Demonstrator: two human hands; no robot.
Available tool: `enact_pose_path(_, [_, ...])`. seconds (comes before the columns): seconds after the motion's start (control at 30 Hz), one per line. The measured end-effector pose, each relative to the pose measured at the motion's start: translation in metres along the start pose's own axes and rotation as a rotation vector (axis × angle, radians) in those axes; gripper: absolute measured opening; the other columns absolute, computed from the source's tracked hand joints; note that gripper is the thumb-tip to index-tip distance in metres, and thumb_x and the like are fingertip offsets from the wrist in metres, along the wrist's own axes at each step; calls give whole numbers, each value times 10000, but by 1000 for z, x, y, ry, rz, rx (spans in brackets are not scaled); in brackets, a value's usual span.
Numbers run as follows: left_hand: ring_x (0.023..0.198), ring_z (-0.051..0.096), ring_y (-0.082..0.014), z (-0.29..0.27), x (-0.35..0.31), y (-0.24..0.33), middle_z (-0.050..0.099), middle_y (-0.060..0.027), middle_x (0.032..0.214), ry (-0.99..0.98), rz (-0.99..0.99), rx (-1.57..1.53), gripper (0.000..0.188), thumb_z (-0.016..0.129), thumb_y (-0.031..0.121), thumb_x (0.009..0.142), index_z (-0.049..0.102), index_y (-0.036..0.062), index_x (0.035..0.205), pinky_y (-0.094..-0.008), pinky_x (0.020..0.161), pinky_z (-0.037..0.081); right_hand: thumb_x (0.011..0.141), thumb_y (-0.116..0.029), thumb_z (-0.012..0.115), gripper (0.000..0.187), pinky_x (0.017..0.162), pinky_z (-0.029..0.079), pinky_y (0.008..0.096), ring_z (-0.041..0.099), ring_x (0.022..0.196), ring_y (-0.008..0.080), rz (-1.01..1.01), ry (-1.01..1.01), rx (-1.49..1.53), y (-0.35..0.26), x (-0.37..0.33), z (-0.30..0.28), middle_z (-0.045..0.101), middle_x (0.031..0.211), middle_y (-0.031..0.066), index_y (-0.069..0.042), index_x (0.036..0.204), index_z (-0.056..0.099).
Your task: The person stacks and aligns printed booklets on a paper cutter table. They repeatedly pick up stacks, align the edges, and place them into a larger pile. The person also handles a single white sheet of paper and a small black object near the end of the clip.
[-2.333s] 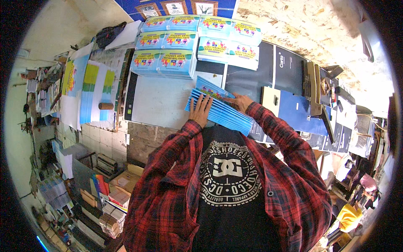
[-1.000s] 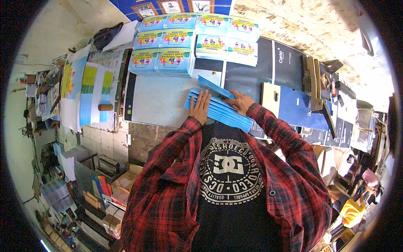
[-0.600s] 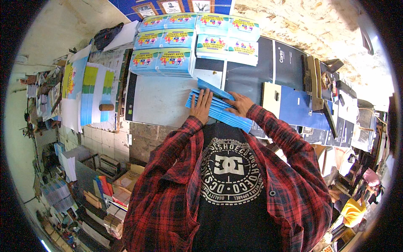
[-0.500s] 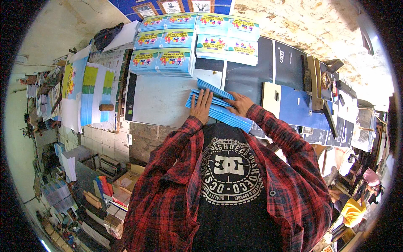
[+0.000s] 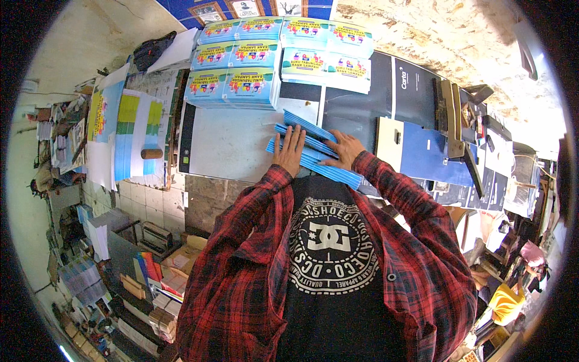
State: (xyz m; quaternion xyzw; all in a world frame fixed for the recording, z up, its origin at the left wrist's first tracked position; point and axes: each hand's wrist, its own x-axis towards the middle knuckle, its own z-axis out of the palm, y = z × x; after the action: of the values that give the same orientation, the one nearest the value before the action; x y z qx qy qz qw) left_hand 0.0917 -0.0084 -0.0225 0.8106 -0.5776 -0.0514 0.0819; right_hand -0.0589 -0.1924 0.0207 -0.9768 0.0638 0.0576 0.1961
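Observation:
A bundle of thin light-blue booklets point(image 5: 325, 168) lies in front of me at the table's near edge, split into several slanting groups with their edges facing up. My left hand point(image 5: 290, 152) rests on its left part, fingers stretched out across the edges. On the right, my right hand point(image 5: 346, 151) spans one group between thumb and fingers. Its palm side is hidden. Beyond the bundle stand neat stacks of booklets point(image 5: 232, 85) with yellow-and-blue printed covers.
A pale board point(image 5: 226, 142) covers the table left of my hands. To the right sit a dark blue panel point(image 5: 416, 151) and a heavy metal lever device point(image 5: 453, 120). Further left are paper stacks point(image 5: 134, 130) with a brown cylindrical piece point(image 5: 151, 154) on them. Shelves line the left wall.
The groups in the bundle have spread a little further apart. My right thumb and fingers have shifted slightly on the edges, while the left hand stays nearly in place.

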Motion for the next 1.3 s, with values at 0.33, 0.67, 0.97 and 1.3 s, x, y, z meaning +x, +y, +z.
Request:
enact_pose_path(0.33, [1427, 153, -299, -4, 1, 0, 156, -110, 1550, -32, 9, 42, 858, 622, 129, 747, 183, 86, 1483, -524, 1139, 78, 793, -648, 542, 708, 901, 471, 467, 549, 1065, 429, -35, 20, 46, 9, -1, 7, 446, 1294, 242, -79, 1211, 589])
enact_pose_path(0.67, [1420, 164, -316, -7, 2, 1, 154, -123, 1547, -106, 3, -12, 868, 613, 100, 741, 168, 83, 1486, -515, 1144, 77, 833, -300, 576, 578, 819, 498, 472, 603, 973, 383, 117, 31, 29, 5, 7, 18, 553, 1171, 204, -170, 1368, 403])
enact_pose_path(0.97, [990, 572, -160, 22, -26, -34, 629, 34, 982, -2, 269, -45, 387, 712, 217, 671, 631, 193, 1049, -462, 857, 333, 823, -179, 556, 290, 635, 513, 493, 640, 758, 377, 270, 178, 10, 15, 20, -4, 646, 899, 128, -144, 1100, 479])
enact_pose_path(1.3, [801, 654, -267, -71, -115, -135, 697, -98, 846, -204, -224, -439, 370, 768, 409, 711, 727, 75, 863, -352, 730, 490, 838, -180, 562, 272, 622, 504, 505, 645, 717, 379, 346, 74, -13, 43, 17, 18, 644, 811, 156, -90, 1074, 462])
